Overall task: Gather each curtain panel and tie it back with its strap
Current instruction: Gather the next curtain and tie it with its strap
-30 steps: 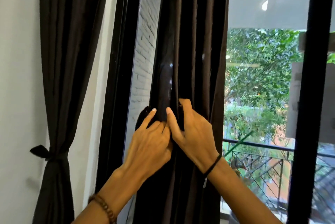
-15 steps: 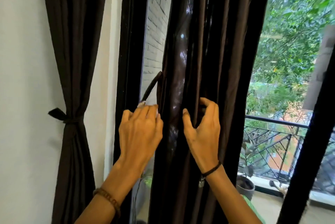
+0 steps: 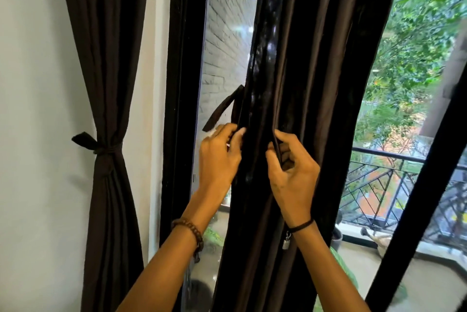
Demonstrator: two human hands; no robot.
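Observation:
A dark brown curtain panel (image 3: 310, 64) hangs gathered in front of the window, in the middle of the view. Its matching strap (image 3: 222, 107) sticks out from the panel's left edge, one end pointing down-left. My left hand (image 3: 218, 157) pinches the strap at that left edge. My right hand (image 3: 293, 172) grips another strip of the strap against the panel's front folds. A second dark panel (image 3: 108, 59) hangs at the left by the white wall, cinched at mid-height by a knotted strap (image 3: 97, 146).
A black window frame post (image 3: 180, 84) stands between the two panels, and another black bar (image 3: 427, 200) slants across the right. Behind the glass are a white brick wall (image 3: 227, 34), a balcony railing (image 3: 386, 185) and green trees (image 3: 414, 46).
The view has moved closer and lower. My hands have parted from the middle of the panel: the left went to the strap at the left edge, the right closed on a strip at the front.

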